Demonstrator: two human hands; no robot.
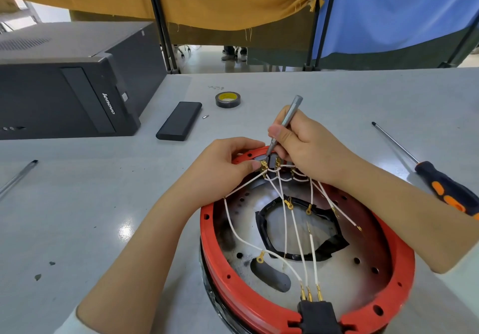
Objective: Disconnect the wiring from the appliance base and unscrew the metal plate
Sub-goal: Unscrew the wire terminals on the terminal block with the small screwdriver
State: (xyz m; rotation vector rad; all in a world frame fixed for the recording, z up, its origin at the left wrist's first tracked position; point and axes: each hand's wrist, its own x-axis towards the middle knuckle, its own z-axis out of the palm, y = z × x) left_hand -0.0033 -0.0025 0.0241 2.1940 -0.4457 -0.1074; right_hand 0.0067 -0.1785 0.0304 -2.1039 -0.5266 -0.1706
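Appliance base point(305, 305): round, red-rimmed, lying open side up on the grey worktop point(103, 204) at the near right; perforated metal plate point(363, 261) inside, with a black-edged opening at its middle

White wires point(298, 232): several, fanning from brass terminals point(264, 166) at the far rim across the plate to a black plug block point(317, 313) at the near rim; some ends with ring lugs lie loose on the plate

Left hand point(228, 168): fingers curled over the far rim, thumb and forefinger pinching one brass terminal

Right hand point(305, 149): holds a slim grey screwdriver point(285, 124) like a pen, tip down among the terminals; the tip's exact seat is hidden, apparently just beside the pinched terminal

Large screwdriver point(425, 168): black-and-orange handle, lying on the worktop to the right, partly behind the right forearm

Roll of dark tape point(228, 99), black flat case point(178, 121), small loose bit point(205, 116): on the worktop beyond the base

Black computer tower point(64, 87): lying on its side, far left

Thin rod point(18, 178): at the left edge
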